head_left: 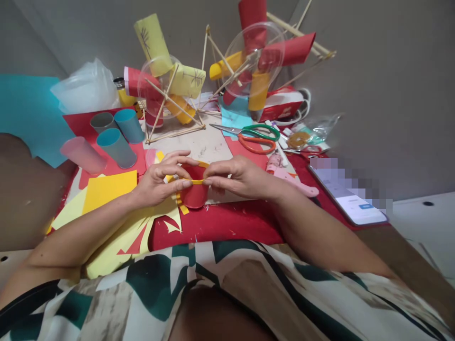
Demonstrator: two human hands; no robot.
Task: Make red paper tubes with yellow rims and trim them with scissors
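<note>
A small red paper cup [194,195] with a yellow paper strip [196,181] round its rim is held between both hands above the red sheet [220,222]. My left hand [161,180] pinches the cup's left rim with thumb and fingers closed on it. My right hand [239,177] pinches the right rim and the strip's end. The cup stands upright, its mouth facing up.
Yellow paper sheets [106,187] lie at the left. Blue, grey and pink paper cups [115,147] stand behind them. Two paper-and-stick wheel models [167,90] stand at the back. Scissors [254,137] and a phone [350,196] lie to the right.
</note>
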